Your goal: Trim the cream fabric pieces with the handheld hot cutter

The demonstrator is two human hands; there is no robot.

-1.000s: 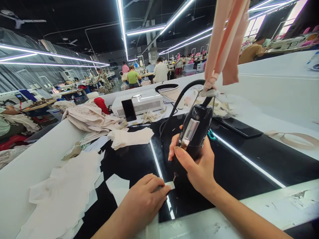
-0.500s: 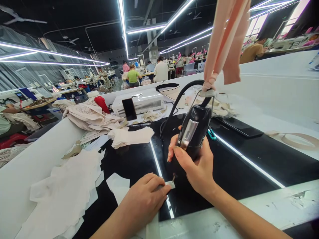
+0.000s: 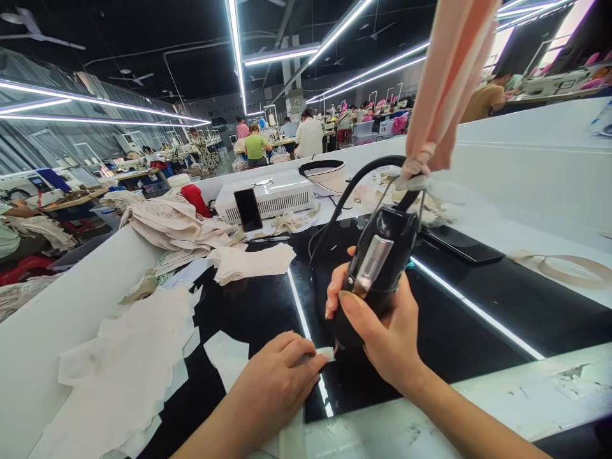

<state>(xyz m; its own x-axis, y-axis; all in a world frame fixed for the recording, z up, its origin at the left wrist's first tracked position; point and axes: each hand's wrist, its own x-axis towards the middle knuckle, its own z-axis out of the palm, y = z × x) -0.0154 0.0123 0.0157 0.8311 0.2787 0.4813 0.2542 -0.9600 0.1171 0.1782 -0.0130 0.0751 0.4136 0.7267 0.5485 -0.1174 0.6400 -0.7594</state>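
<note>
A wide black counter [image 3: 478,331] with a glossy top fills the middle of the view, white walls rising along its left and far sides. Heaped on its left end sits a pile of pale cloth pieces [image 3: 129,370], and farther back a stack of folded cream fabric [image 3: 176,226] leans against the wall. Beyond that stands a white vented box [image 3: 268,194] with a dark phone [image 3: 247,210] propped against its front. Overhead, a pink cloth strip [image 3: 447,83] hangs down and is knotted to the top of the black hand tool [image 3: 377,268], whose black cord [image 3: 354,182] loops away toward the back. The right hand [image 3: 387,331] is wrapped tight around the tool's body, thumb pressed across the front, holding it tilted with its tip down at the counter. The left hand [image 3: 277,386] lies flat and low beside it, fingertips pinching and pressing a small white scrap [image 3: 326,352] onto the counter. That scrap sits right at the tool's tip, between the two hands, just beside a bright strip of light reflected in the counter.
</note>
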